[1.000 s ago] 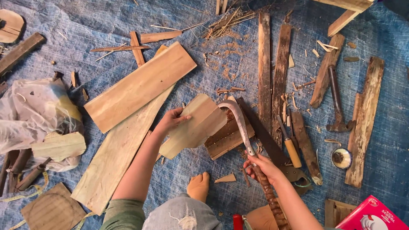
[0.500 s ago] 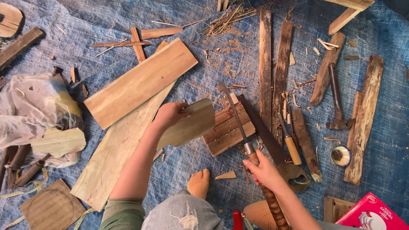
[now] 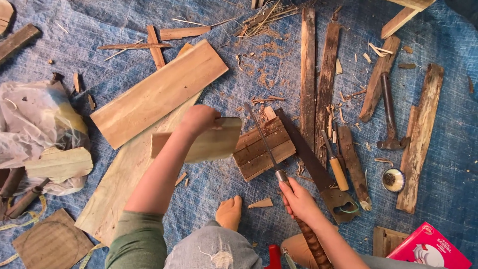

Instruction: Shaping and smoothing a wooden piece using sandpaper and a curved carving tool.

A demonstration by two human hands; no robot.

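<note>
Head view: wood piece (image 3: 211, 144) in left hand (image 3: 199, 119).

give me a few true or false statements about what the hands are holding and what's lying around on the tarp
1. The left hand holds a flat piece of wood. True.
2. The right hand is empty. False: it grips a long-bladed knife by its handle, blade pointing away over a slatted wooden block.
3. A handsaw lies on the blue tarp just right of that block. True.
4. The hammer sits on the left by the plastic sheet. False: it lies on the right among the dark wood strips.
5. A red box shows at the lower right corner. True.
</note>
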